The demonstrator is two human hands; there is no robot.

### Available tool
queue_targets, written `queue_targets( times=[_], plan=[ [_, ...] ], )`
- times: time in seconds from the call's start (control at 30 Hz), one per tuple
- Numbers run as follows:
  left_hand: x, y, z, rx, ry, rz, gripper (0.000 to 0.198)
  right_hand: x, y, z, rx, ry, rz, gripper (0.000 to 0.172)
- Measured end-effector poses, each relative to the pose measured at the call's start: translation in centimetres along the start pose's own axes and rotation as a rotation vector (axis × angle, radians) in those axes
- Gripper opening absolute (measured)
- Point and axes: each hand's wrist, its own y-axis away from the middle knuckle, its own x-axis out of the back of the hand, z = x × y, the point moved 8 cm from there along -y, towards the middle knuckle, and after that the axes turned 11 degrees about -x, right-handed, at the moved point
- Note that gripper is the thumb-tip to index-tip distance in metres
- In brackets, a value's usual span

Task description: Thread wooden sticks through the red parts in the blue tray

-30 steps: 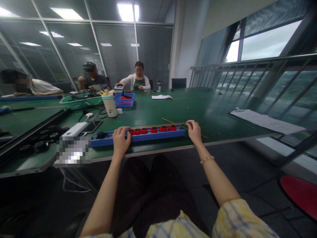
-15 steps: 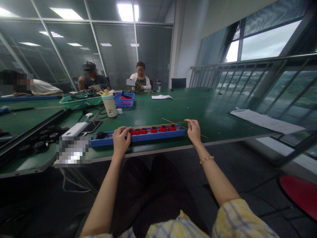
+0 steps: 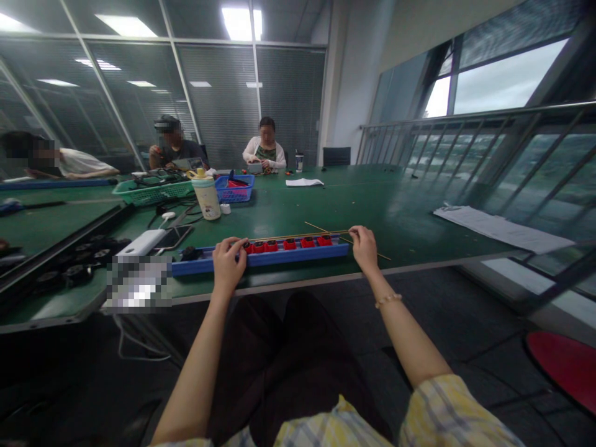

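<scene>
A long blue tray [image 3: 279, 257] lies near the front edge of the green table [image 3: 298, 205]. Several red parts [image 3: 288, 244] sit in a row inside it, and a black part [image 3: 189, 252] lies near its left end. A thin brass rod [image 3: 302, 236] runs along the red parts. My left hand [image 3: 227, 264] rests on the tray with its fingertips pinched at the rod's left end. At the tray's right end my right hand [image 3: 364, 248] pinches the other end of the rod. A second thin rod [image 3: 326, 231] lies slanted on the table just behind.
A white power bank [image 3: 142, 242] and a phone [image 3: 174, 236] lie left of the tray. Farther back stand a cream bottle [image 3: 205, 194], a green basket [image 3: 149, 189] and a blue basket [image 3: 234, 188]. Papers [image 3: 498, 226] lie at right. Three people sit at the far side.
My right hand lifted slightly with the rod end, then came back down to the tray's right end. The person at the far side raised something and lowered it again.
</scene>
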Motion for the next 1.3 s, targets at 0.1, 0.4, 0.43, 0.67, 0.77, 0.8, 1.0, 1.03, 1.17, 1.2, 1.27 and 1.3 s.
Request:
queue_targets(
  times=[0.1,0.4,0.43,0.67,0.77,0.8,1.0,1.03,1.17,1.2,1.27,1.3],
  plan=[
    [-0.1,0.0,-0.1,0.004,0.002,-0.006,0.031,0.1,0.0,0.6,-0.038,0.016,0.020,0.022],
    [0.0,0.1,-0.1,0.007,0.008,-0.002,0.031,-0.4,0.0,0.9,-0.022,0.050,-0.028,0.031],
    [0.0,0.1,-0.1,0.005,0.009,0.000,0.031,-0.6,0.1,1.0,-0.024,0.045,-0.036,0.032],
    [-0.1,0.0,-0.2,0.012,0.019,-0.004,0.031,-1.1,-0.1,1.3,-0.019,-0.022,-0.064,0.032],
    [0.0,0.0,-0.2,0.012,0.013,-0.003,0.031,-1.3,0.0,1.3,-0.023,-0.008,-0.085,0.028],
    [0.0,0.0,-0.1,0.010,0.011,-0.001,0.031,-1.4,0.0,1.3,-0.025,0.004,-0.092,0.028],
    [0.0,0.0,-0.1,0.014,0.009,-0.005,0.031,-1.2,0.3,0.8,-0.032,0.118,-0.084,0.031],
    [0.1,0.0,-0.1,0.015,0.009,-0.005,0.032,-1.1,0.4,0.7,-0.034,0.127,-0.075,0.032],
    [0.1,0.0,-0.1,0.018,0.010,-0.003,0.031,-0.6,0.4,0.6,-0.055,0.108,-0.038,0.034],
    [0.1,0.0,-0.1,0.018,0.011,-0.003,0.031,-0.5,0.4,0.7,-0.070,0.098,-0.032,0.034],
    [0.0,0.0,-0.1,0.016,0.013,-0.004,0.031,-0.4,0.4,1.0,-0.118,0.087,-0.020,0.034],
    [0.0,0.0,-0.2,0.015,0.014,-0.003,0.031,-0.3,0.4,1.2,-0.144,0.084,-0.016,0.033]
  ],
)
